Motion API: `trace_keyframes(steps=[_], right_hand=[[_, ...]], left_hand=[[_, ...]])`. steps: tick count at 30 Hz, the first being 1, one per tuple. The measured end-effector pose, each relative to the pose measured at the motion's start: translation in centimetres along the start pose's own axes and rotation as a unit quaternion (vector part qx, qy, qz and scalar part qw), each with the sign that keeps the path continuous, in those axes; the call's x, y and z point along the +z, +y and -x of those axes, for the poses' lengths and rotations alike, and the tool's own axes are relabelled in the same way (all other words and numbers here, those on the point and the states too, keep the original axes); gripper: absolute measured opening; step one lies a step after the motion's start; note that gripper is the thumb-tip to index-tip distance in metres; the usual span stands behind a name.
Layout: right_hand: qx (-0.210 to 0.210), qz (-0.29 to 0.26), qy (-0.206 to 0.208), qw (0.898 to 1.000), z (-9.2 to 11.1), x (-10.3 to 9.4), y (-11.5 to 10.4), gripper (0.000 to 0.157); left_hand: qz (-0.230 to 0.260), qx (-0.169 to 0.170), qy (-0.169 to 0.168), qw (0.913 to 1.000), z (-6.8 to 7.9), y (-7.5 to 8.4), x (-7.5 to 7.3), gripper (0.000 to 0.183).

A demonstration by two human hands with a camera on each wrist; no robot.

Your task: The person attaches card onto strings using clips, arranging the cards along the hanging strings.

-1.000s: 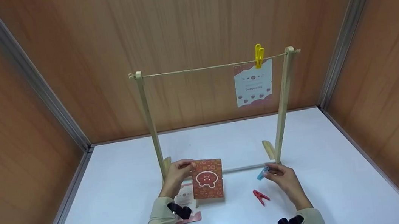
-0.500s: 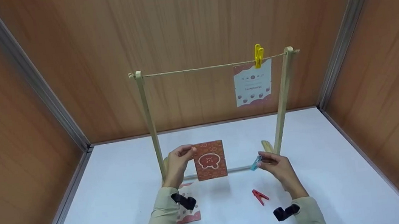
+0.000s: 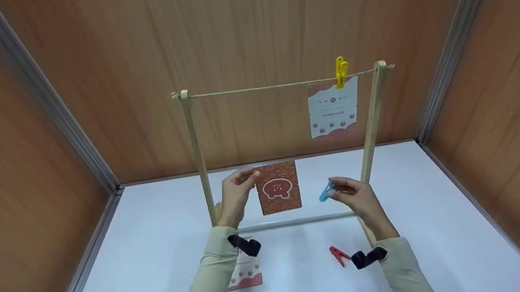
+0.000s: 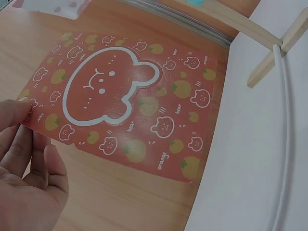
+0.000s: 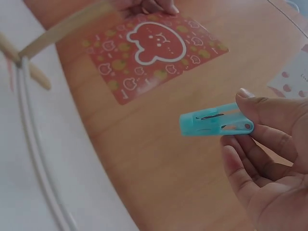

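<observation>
My left hand (image 3: 238,196) pinches the upper left corner of a red card (image 3: 278,188) with a bear face on it. The card is upright in the air, below the string (image 3: 253,89) and apart from it. In the left wrist view, the thumb lies on the printed face of the card (image 4: 110,96). To the right, my right hand (image 3: 358,201) holds a light blue clothespin (image 3: 326,191) between thumb and fingers. The right wrist view shows the clothespin (image 5: 214,121) gripped by its handle end, its tip pointing away from the hand.
The string runs between two wooden posts (image 3: 198,158). A yellow clothespin (image 3: 341,72) holds a white and pink card (image 3: 333,109) on it near the right post. On the white table (image 3: 300,270) lie a red clothespin (image 3: 339,255) and another card (image 3: 246,274), partly behind the left arm.
Both hands have risen toward the string, carrying the red card and the blue clothespin. The card has shifted slightly right and the clothespin slightly left, so they are closer together.
</observation>
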State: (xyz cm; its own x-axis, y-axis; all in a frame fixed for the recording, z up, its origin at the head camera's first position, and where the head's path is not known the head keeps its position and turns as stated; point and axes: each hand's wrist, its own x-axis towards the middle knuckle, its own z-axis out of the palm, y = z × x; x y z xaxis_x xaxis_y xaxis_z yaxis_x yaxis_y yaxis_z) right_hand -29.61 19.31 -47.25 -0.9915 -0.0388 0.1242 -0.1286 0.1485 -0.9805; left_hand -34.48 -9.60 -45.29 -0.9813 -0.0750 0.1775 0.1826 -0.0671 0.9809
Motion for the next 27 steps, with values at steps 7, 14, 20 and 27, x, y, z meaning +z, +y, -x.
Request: trace_keyframes(steps=[7, 14, 20, 27], right_hand=[[-0.032, 0.015, -0.017, 0.999, -0.9, 0.1, -3.6, 0.046], [-0.085, 0.025, -0.016, 0.996, -2.0, 0.2, -6.8, 0.046], [-0.095, 0.042, -0.017, 0.994, -2.7, 0.2, -8.9, 0.048], [-0.109, 0.045, -0.003, 0.993, -3.7, -0.1, -11.2, 0.047]], left_hand=[[-0.003, 0.015, 0.003, 0.9999, -0.8, 2.1, 0.7, 0.028], [-0.002, 0.038, 0.005, 0.9992, -1.5, 4.5, 1.9, 0.025], [-0.002, 0.059, -0.013, 0.9982, -2.0, 6.2, 2.7, 0.021], [0.004, 0.094, -0.026, 0.9953, -2.5, 7.9, 3.4, 0.02]])
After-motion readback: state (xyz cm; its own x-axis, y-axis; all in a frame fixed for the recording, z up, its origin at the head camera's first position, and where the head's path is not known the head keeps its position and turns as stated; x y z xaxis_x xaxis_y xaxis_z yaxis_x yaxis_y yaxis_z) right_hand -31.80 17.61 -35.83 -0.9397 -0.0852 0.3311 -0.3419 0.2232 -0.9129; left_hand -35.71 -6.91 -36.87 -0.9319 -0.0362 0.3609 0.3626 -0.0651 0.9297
